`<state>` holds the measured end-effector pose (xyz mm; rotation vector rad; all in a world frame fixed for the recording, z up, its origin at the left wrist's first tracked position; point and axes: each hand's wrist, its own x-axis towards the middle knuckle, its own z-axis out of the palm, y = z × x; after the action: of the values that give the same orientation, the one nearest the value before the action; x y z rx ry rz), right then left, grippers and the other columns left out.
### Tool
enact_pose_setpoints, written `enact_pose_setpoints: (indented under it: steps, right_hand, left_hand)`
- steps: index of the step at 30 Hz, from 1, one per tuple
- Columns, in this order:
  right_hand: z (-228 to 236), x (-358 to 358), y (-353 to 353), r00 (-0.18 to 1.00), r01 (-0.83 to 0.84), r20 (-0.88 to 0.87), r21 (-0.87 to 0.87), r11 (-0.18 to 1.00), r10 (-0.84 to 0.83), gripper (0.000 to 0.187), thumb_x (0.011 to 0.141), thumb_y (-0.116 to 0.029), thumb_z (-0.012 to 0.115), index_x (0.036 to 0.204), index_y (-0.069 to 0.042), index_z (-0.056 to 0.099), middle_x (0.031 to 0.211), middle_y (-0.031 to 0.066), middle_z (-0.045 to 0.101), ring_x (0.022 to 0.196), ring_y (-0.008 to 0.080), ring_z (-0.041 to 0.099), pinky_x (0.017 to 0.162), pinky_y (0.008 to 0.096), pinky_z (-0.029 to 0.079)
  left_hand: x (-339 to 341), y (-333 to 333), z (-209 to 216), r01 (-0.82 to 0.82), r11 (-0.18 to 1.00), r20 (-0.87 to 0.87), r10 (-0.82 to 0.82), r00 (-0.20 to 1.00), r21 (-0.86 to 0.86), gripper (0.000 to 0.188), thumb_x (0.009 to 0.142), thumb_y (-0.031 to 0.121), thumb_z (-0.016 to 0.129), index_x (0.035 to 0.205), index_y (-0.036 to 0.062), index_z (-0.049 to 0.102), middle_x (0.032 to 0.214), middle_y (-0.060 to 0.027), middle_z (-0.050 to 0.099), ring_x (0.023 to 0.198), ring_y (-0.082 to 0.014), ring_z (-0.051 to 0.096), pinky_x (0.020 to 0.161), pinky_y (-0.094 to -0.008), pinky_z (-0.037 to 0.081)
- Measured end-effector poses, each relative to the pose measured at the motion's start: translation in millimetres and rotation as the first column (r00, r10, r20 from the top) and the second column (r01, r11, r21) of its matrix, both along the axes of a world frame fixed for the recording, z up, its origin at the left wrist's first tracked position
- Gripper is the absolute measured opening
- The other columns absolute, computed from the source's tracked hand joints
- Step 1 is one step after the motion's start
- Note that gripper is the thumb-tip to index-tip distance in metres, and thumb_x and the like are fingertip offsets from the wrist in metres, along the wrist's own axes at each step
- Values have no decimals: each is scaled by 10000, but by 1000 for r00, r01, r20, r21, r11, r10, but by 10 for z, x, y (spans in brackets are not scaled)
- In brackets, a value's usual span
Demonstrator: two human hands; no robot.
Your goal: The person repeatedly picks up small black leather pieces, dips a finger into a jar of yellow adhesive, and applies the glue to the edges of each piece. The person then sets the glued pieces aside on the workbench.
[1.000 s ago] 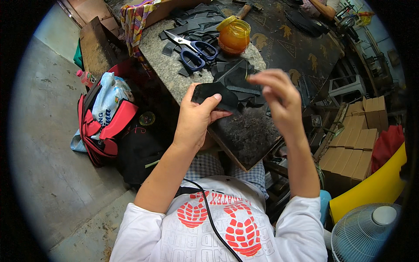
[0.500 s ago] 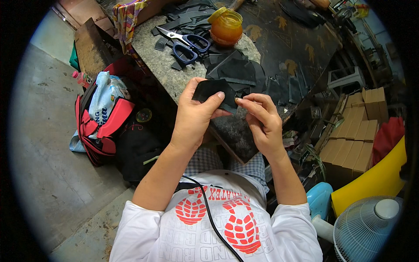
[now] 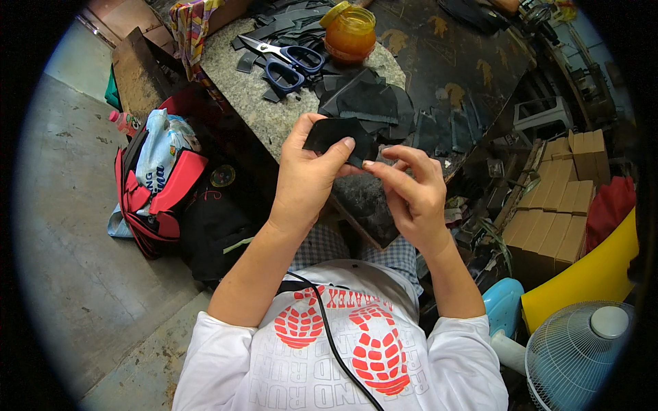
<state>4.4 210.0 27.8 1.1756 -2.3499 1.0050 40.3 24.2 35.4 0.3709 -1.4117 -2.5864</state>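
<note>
Closer in than the jar (image 3: pixel 350 40), left hand (image 3: pixel 301 175) fingers pinch a black piece (image 3: pixel 332 133); can't tell if right hand (image 3: pixel 415 192) fingers grip too. Loose thumb, it'd probably slip.

**Lots of Bits I Can't See**

Most of the left hand's (image 3: pixel 301 181) fingers are tucked under the black piece (image 3: pixel 332 132), so I only see the thumb on top. That hand covers part of the piece, too. The right hand's (image 3: pixel 415 195) fingertips are at its edge, but they are too small for me to tell if they pinch anything. The table (image 3: pixel 257 127) hides the front of the checked shorts (image 3: pixel 319 248). Up top, a wooden handle (image 3: pixel 360 3) gets cut off. At the bottom, the edge chops off the white shirt (image 3: pixel 288 370), the black cable (image 3: pixel 330 329) and the fan (image 3: pixel 579 363).
</note>
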Motion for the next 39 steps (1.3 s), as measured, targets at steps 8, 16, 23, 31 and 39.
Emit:
enact_pose_setpoints:
  steps: [8, 16, 23, 31, 39]
  right_hand:
    - [32, 21, 198, 998, 65, 15, -88, 994, -64, 476, 684, -12, 697, 1145, -129, 722, 1135, 76, 670, 930, 256, 639, 841, 396, 442]
    - [58, -148, 247, 884, 159, 468, -282, 946, -9, 627, 825, 16, 658, 1428, -79, 520, 960, 93, 660, 878, 189, 662, 839, 322, 522]
    - [-21, -1576, 547, 878, 386, 372, -182, 904, -300, 565, 840, -16, 678, 1386, -112, 569, 957, 64, 646, 844, 169, 643, 807, 316, 536]
    - [-32, -1784, 426, 767, 639, -325, 297, 710, -554, 710, 804, -128, 772, 1458, -199, 506, 986, 47, 717, 908, 260, 652, 796, 397, 527]
    - [-11, -669, -96, 999, 24, -22, -26, 999, -24, 741, 721, -31, 794, 1419, -107, 558, 1180, 73, 698, 983, 281, 639, 873, 384, 525]
  left_hand:
    - [-1, 15, -57, 132, 943, 62, -119, 991, -307, 238, 901, 21, 698, 1102, 36, 572, 939, -56, 677, 796, -113, 677, 650, -267, 584]
    - [19, 309, -84, 199, 724, 65, -210, 976, -661, 319, 886, 73, 734, 1137, 9, 547, 780, -134, 693, 742, -204, 719, 651, -306, 548]
    - [-273, -35, -135, -468, 153, -480, -49, 876, -870, 274, 802, -26, 719, 1049, 7, 606, 1110, -154, 612, 1066, -359, 572, 936, -438, 475]
    - [-488, -30, -186, -367, -195, -357, -86, 930, -909, 341, 734, 141, 800, 1064, 97, 725, 1093, -61, 647, 1140, -304, 542, 1019, -487, 413]
    - [-208, -96, -221, -367, -245, -339, -151, 929, -897, 85, 797, 117, 655, 867, 120, 703, 1068, -31, 671, 1195, -293, 555, 1112, -574, 361]
